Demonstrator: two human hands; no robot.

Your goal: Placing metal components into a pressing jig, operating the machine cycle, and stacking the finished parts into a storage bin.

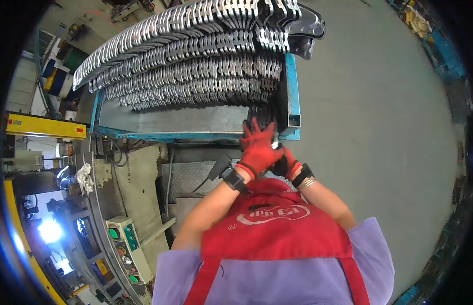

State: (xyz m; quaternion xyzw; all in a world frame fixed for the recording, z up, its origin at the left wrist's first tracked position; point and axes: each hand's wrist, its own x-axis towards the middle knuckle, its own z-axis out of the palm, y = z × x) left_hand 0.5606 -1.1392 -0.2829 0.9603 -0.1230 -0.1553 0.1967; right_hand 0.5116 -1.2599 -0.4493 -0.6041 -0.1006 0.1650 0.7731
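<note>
The right hand (292,163), gloved in red, sits just outside the near right corner of the blue bin (293,94). Close against it, the left hand (259,148) reaches over the bin's near edge, fingers spread; whether either grips anything I cannot tell. Dark metal parts (262,113) lie inside that corner, just beyond the left fingers. Farther back, shiny curved pieces (180,68) fill the bin in rows.

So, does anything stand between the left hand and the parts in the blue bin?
Nothing visible does: the left hand reaches over the bin's near rim, its fingers overlapping the nearest parts in this view; contact is unclear.
</note>
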